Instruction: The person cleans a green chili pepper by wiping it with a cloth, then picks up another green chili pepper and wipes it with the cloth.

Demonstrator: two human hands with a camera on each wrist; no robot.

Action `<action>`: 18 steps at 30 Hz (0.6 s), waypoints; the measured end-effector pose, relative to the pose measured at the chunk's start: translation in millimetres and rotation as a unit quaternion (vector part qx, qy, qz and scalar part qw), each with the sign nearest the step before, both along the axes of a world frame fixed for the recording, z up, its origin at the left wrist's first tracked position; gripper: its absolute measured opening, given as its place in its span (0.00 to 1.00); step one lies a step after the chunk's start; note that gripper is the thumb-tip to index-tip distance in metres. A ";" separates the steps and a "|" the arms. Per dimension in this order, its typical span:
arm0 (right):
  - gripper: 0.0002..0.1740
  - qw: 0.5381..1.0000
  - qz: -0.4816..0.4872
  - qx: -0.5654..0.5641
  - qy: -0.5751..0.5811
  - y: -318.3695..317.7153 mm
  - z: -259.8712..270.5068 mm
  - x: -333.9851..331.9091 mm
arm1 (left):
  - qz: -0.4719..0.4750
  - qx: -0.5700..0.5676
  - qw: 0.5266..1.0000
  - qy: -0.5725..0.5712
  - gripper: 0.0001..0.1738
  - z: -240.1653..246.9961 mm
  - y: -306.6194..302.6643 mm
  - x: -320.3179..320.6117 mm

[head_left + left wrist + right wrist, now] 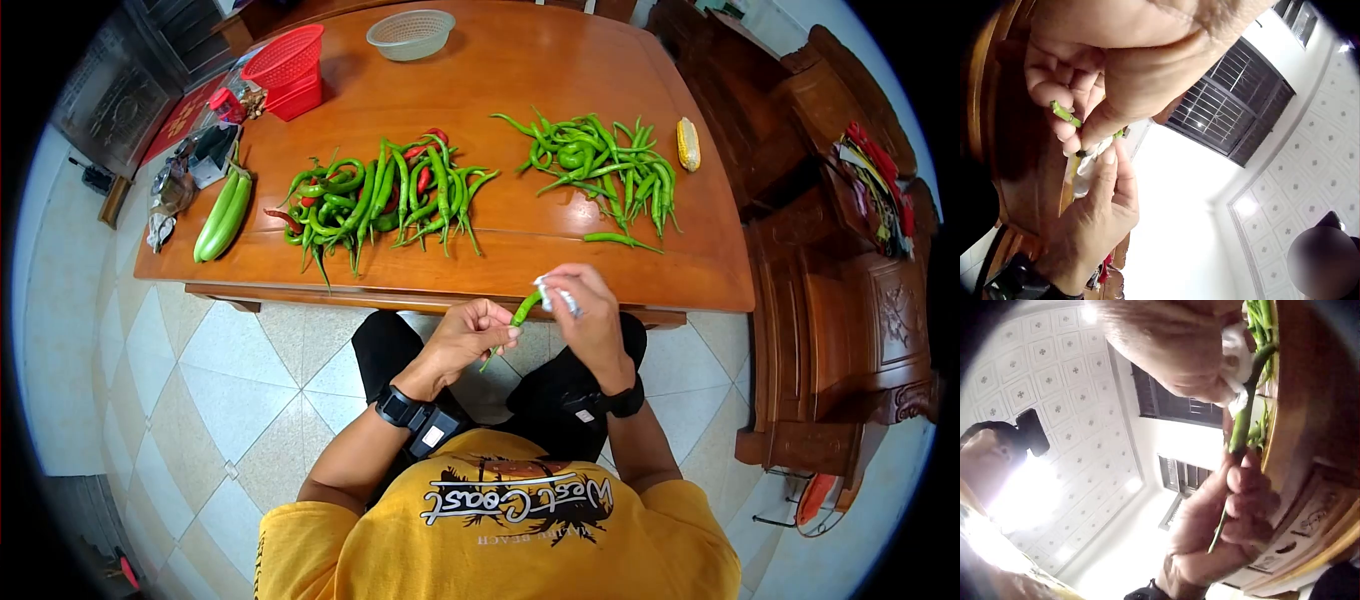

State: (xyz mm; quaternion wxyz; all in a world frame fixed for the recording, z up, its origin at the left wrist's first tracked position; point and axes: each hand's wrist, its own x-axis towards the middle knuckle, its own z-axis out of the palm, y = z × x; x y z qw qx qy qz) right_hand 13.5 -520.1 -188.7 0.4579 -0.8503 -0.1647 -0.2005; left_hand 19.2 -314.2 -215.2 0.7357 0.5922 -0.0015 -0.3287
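Observation:
My left hand pinches a green chili pepper near its stem end, between thumb and fingers, just off the table's front edge. The thin stem pokes out below the grip. White tissue is held in my right hand, against the pepper's other end. From the right wrist, the pepper runs between both hands, with the tissue bunched along its upper part. Beyond the hands, a pile of green and red peppers lies on the left and a pile of green peppers on the right.
One pepper lies apart near the front edge of the wooden table. A long pale-green eggplant lies at the left, a corn cob at the right. Red baskets and a pale colander stand farther back.

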 end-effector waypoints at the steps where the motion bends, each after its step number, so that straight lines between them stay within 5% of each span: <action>1: 0.08 0.999 -0.024 -0.023 -0.013 -6.5 -4.9 5.3 | 0.003 0.008 1.000 0.002 0.11 0.8 0.2 -0.3; 5: 0.08 0.999 -0.038 -0.017 0.005 -11.2 -4.9 5.1 | 0.002 0.018 1.000 0.005 0.11 1.8 -0.7 0.0; 12: 0.10 0.995 0.099 0.018 0.026 17.0 1.3 -14.2 | 0.002 -0.015 1.000 0.004 0.09 -5.1 -1.1 -0.2; 18: 0.08 1.000 -0.025 -0.013 0.005 -8.0 -3.1 4.0 | 0.011 -0.016 1.000 -0.016 0.09 -5.6 -0.3 -0.9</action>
